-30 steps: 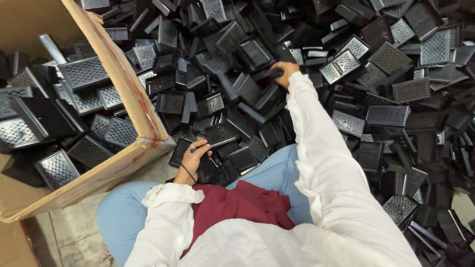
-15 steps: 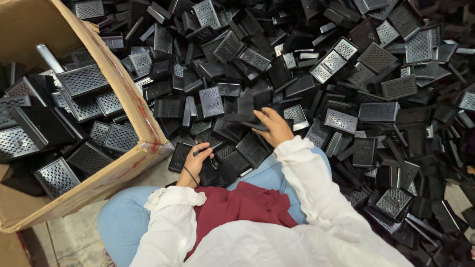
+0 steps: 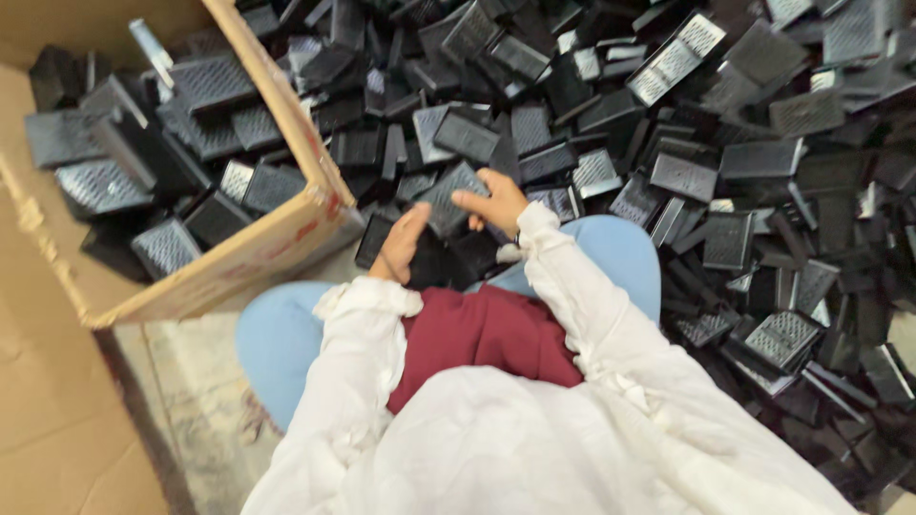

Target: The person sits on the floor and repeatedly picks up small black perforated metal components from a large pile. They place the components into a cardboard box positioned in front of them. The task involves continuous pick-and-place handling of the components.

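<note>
Black perforated plate (image 3: 448, 198) pinched betw. both hands just above the knees: right hand (image 3: 494, 202) gripping its upper-right edge w/ fingers on top, left hand (image 3: 399, 244) closed on the lower-left corner. Plate tilted, long axis running diag. from lower left to upper right, perforated face up toward cam. Cardboard box (image 3: 239, 262) at left holding more of the same black plates; big loose pile of plates (image 3: 725, 172) spread across floor ahead and to the right.

Both hands meet on one black grille part (image 3: 448, 202): right hand (image 3: 494, 202) grips its upper edge, left hand (image 3: 401, 244) touches its lower side. Part pile (image 3: 725, 172) spreads ahead; cardboard box (image 3: 239, 262) sits left, holding more parts.
</note>
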{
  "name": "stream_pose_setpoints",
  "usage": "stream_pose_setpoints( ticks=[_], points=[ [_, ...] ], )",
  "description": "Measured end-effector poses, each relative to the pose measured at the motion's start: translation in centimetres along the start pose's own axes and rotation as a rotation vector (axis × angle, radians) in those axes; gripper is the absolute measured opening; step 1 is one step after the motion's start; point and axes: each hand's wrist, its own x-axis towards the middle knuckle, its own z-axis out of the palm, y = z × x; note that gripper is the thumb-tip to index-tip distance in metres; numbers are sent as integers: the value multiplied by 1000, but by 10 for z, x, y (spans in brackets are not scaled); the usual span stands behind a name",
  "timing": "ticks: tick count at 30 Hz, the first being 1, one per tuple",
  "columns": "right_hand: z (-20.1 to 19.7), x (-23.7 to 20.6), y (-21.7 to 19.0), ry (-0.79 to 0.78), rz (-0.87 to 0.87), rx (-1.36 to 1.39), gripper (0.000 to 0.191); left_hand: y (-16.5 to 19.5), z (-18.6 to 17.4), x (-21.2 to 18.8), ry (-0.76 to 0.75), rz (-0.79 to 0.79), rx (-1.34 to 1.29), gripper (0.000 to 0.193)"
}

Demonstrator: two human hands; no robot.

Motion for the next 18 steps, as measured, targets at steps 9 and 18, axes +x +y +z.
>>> stream_pose_setpoints(
  ticks=[9, 18],
  points=[
    [22, -46, -22, -66, -730, -1094, 80, 17, -1, -1, -26, 135, 151, 26],
    [22, -62, -35, -10, -640, -783, 56, 36, 17, -15, -71, 226, -23, 55]
  ],
)
